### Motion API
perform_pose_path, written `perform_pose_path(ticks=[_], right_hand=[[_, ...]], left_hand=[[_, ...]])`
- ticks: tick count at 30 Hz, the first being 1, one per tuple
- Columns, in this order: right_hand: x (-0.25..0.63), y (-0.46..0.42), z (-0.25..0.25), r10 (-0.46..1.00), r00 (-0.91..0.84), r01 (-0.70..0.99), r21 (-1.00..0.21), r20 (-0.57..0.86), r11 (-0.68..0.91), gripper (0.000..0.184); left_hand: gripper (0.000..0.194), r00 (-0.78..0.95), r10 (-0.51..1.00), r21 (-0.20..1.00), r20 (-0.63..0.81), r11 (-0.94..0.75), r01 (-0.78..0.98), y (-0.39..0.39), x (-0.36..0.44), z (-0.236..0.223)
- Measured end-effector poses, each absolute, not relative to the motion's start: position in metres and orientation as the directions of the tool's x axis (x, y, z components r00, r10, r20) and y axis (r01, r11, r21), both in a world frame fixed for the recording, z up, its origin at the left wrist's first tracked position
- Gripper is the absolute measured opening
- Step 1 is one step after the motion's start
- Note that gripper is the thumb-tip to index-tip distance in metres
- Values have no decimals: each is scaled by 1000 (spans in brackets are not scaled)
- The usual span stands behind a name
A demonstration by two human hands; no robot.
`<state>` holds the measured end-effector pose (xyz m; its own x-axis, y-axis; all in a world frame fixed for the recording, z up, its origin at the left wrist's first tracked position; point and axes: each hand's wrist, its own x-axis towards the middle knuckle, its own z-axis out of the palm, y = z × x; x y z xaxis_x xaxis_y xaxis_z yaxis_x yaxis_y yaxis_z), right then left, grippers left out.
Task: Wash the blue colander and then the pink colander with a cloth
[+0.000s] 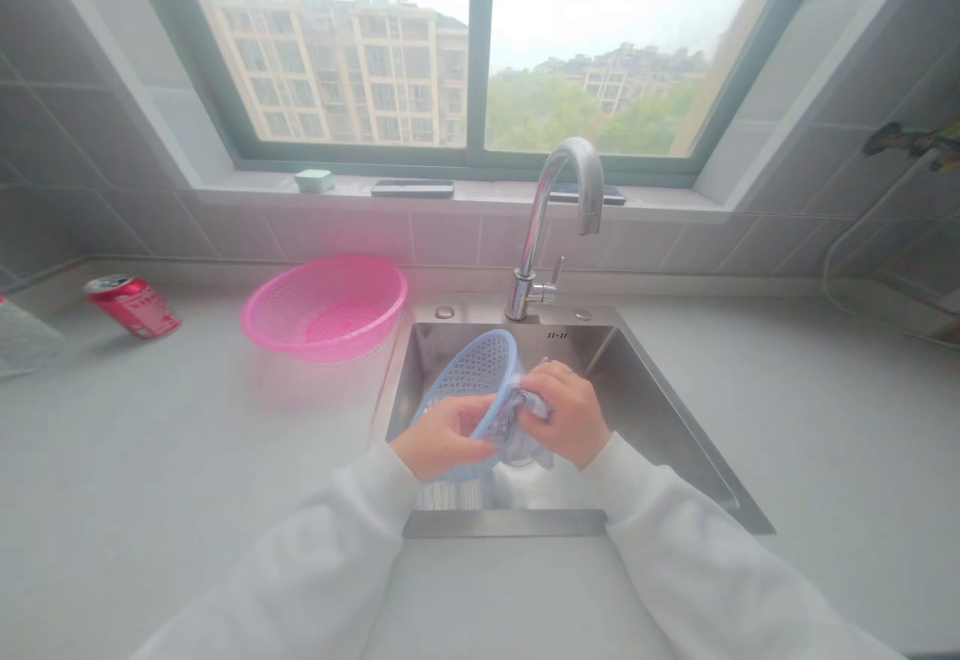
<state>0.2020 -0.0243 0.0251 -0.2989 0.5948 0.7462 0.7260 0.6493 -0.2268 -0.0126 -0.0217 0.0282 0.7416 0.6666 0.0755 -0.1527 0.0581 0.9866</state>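
**Poster 1:** ok so what've the hands got here?

**Poster 2:** Both are right up against each other, with the left hand (442, 438) clamped on the outside of a blue plastic strainer basket (472, 375). The right hand (568, 413) is closed on a crumpled bluish cloth (529, 405), which is pushed against the basket's open side.

**Poster 1:** how's the basket lying?

**Poster 2:** Tilted up on its edge, held above the stainless steel sink (637, 370), not resting on the sink floor as far as I can tell. Its long axis runs from far right down to near left, so the left hand sits nearer the low end, and the right hand is on the open side.

**Poster 1:** and around that?

**Poster 2:** The chrome faucet (559, 230) is just beyond the hands. A pink plastic basket (324, 308) sits on the counter (180, 440) to the left of the sink, and a red soda can (133, 306) lies on its side farther left.
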Motion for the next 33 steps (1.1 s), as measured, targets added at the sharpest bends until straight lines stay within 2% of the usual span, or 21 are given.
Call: perform_pose_path(ticks=[5,7,10,14,19,23,26,31,33], right_hand=[[219,-10,25,794,-27,759,-505,607,411,16],[224,-7,26,830,48,760,-560,556,331,18],[224,-7,26,827,14,769,-535,562,351,17],[214,-14,24,752,-172,769,-391,636,506,13],[202,-24,25,620,-379,705,-219,687,674,13],[198,-27,26,546,-463,644,-158,698,749,9],[203,-22,25,605,-400,693,-206,688,691,12],[223,-6,24,793,-90,784,-448,602,429,15],[226,-5,25,813,-35,793,-479,581,377,14]], left_hand=[[61,758,652,991,16,89,-97,-23,-16,21],[62,766,642,988,-14,129,-90,-24,-17,21],[59,777,630,983,8,136,-120,-25,-16,24],[51,672,734,984,96,34,-177,-25,-11,27],[45,568,820,995,70,-20,-94,-21,-9,18],[36,560,821,994,108,-91,-58,-19,-11,14],[29,570,813,991,119,-136,-12,-19,-13,17],[35,666,738,994,108,-85,-68,-21,-15,25],[38,682,725,995,99,-67,-74,-22,-15,26]])
